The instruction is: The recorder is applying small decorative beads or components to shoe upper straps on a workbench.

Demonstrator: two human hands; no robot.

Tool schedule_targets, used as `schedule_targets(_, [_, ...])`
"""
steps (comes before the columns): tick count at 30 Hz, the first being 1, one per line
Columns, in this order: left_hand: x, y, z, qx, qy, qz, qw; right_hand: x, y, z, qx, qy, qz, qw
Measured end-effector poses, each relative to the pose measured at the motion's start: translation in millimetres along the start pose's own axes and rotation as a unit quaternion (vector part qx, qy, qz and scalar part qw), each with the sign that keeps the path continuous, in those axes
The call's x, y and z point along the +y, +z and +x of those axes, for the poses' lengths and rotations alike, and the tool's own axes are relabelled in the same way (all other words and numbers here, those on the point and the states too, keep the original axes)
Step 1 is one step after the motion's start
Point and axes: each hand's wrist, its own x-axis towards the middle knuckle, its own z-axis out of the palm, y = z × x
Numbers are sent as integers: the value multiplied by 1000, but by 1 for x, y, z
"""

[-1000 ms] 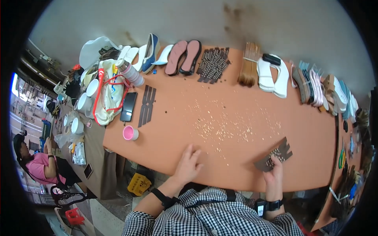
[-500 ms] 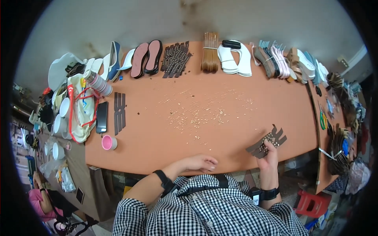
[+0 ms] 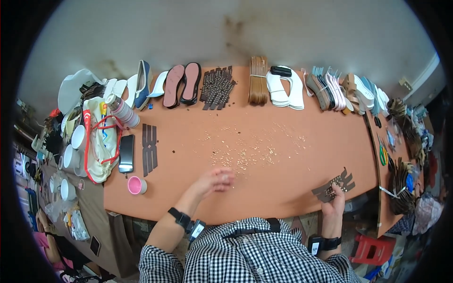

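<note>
My right hand [image 3: 336, 202] is closed on a dark brown slit shoe strap [image 3: 325, 191] dotted with shiny studs, held above the right part of the table's near edge. The thumb lies on top of the strap, and the fingers beneath are mostly hidden. My left hand [image 3: 213, 182] hovers over the near middle of the table, its fingers smeared by motion. Just beyond it, small gold studs [image 3: 245, 153] lie scattered over the orange-brown tabletop [image 3: 278, 198]. Plain dark strap pieces [image 3: 149, 150] rest to the left.
Along the back stand pink-topped soles [image 3: 174, 85], a pile of studded straps [image 3: 217, 88], a brown bundle [image 3: 258, 82] and white sole shapes [image 3: 296, 89]. At left are a phone [image 3: 126, 153], a pink-lined cup [image 3: 137, 185] and a bottle [image 3: 123, 112]. Green-handled scissors [image 3: 382, 153] lie at right.
My left hand has moved forward and to the left, off the table's near edge. My right hand, still holding the studded strap, has shifted right. The whole view has tilted slightly upward.
</note>
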Motion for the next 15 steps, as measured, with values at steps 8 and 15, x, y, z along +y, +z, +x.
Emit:
schedule_targets(8, [-28,-10,-19,-39,-110,90,989,40,52,25,-55,74,-6,996])
schedule_targets(15, [-20,-11,16,-22,-76,88,993,59,81,16,-85,80,-16,993])
